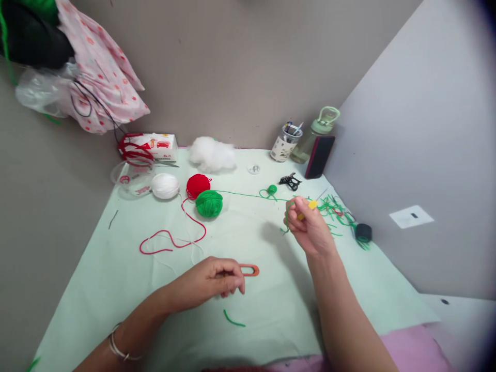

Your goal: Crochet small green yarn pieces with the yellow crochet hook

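My left hand [213, 281] is closed on the handle of orange scissors [249, 270], low over the pale green table cover [116, 268]. My right hand [308, 225] is raised further back, its fingers pinched on a small yellow tool [310, 206] with green yarn looped round it. That yarn strand [240, 194] runs left to a green yarn ball [208, 203]. A short cut piece of green yarn [233, 319] lies in front of my left hand.
Red yarn ball [198, 185] with a loose red strand [170, 240], white yarn ball [165, 185], white stuffing [212, 153], a tissue box [157, 146], pen cup [285, 142], water bottle [315, 134], black clip [290, 181], green yarn scraps [337, 212] near the right wall.
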`<state>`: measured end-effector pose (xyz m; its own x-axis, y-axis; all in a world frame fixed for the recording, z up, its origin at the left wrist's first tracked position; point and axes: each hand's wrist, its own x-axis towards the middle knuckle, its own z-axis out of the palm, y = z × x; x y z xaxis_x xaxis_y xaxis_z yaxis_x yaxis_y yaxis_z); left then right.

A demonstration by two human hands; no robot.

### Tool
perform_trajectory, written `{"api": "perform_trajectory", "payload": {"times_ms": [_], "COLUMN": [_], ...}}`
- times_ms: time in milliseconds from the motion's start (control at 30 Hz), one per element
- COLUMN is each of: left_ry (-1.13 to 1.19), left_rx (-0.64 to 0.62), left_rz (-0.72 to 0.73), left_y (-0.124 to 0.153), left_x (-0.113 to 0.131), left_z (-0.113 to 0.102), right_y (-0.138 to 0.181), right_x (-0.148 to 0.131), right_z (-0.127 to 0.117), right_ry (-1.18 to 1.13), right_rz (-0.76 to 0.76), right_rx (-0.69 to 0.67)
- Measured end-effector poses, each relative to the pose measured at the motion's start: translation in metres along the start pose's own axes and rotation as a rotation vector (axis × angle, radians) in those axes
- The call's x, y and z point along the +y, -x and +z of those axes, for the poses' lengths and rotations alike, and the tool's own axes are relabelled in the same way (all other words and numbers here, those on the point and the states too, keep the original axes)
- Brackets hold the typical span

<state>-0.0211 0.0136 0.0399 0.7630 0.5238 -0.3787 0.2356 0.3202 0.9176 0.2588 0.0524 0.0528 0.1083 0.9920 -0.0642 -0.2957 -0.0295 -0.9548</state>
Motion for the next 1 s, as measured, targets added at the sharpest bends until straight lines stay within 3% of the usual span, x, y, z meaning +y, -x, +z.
{"api": "perform_trajectory", "payload": {"times_ms": [167, 300, 367, 433, 533, 667, 800, 933, 1000], "left_ry": [0.029, 0.013, -0.047, -0.193, -0.461, -0.589, -0.687, -0.784, -0.820], "left_rx": [0.312, 0.715, 0.902, 1.006, 0.953, 0.841, 0.805, 0.775, 0.767], "left_rz": [0.064, 0.164, 0.242, 0.314, 0.373, 0.392, 0.389, 0.382, 0.373], "left_y": [-0.002, -0.001, -0.002, -0.006, -0.019, -0.040, -0.049, -0.042, -0.037], "left_x": [-0.001, 0.000, 0.001, 0.002, 0.004, 0.007, 0.011, 0.018, 0.021], "left_z": [-0.008, -0.021, -0.030, -0.041, -0.059, -0.079, -0.084, -0.077, -0.073], "right_y": [0.014, 0.018, 0.017, 0.016, 0.015, 0.014, 0.015, 0.018, 0.022], "right_x": [-0.004, -0.010, -0.010, -0.010, -0.007, -0.005, -0.001, 0.012, 0.019], "right_z": [-0.001, -0.014, -0.017, -0.015, -0.008, -0.004, 0.001, 0.017, 0.028], "right_ry": [-0.076, -0.052, -0.023, -0.008, -0.027, -0.089, -0.125, 0.119, 0.279], "right_rz": [-0.002, -0.168, -0.185, -0.148, -0.081, -0.044, -0.010, 0.105, 0.157], "right_rx": [-0.116, -0.022, -0.002, -0.004, -0.045, -0.129, -0.177, -0.224, -0.312]}}
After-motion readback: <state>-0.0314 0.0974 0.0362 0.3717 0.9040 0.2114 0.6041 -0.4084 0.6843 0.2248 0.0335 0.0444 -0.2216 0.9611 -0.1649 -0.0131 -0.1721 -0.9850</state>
